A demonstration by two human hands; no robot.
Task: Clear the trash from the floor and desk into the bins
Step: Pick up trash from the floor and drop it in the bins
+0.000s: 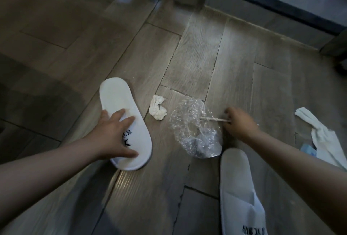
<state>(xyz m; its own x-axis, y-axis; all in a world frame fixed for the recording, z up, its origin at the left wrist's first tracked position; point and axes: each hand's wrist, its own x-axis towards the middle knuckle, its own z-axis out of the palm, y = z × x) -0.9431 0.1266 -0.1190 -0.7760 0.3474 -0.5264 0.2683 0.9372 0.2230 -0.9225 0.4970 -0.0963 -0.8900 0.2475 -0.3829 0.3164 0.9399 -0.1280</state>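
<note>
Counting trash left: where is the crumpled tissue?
Head view, centre floor: the crumpled tissue lies between the slipper under the left hand and the clear plastic wrap beside the right hand.

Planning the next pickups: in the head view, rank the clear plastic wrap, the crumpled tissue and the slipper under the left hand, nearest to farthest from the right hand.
1. Clear plastic wrap, just left of the right hand, which pinches a stick lying over it.
2. Crumpled tissue, further left, mid-floor.
3. Slipper, far left, under the left hand.
</note>
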